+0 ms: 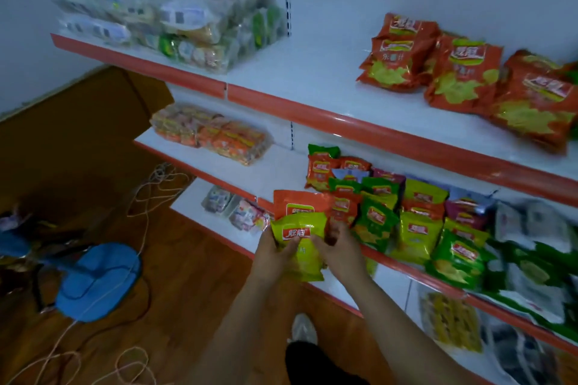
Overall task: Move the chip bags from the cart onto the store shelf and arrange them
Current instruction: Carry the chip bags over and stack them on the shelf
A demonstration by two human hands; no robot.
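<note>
Three orange chip bags [463,72] on the top shelf [312,78], two hands [275,255].

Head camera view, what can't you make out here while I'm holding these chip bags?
- Cart: outside the head view.
- Orange bag: lower half hidden behind the yellow bag.
- Right hand: fingertips hidden behind the bags.
- Clear packs on the top shelf: too blurred to read.

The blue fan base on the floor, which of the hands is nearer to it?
Left. The left hand grips the yellow chip bag on the side facing the blue fan base. The right hand holds the bag's far side, toward the shelf.
</note>
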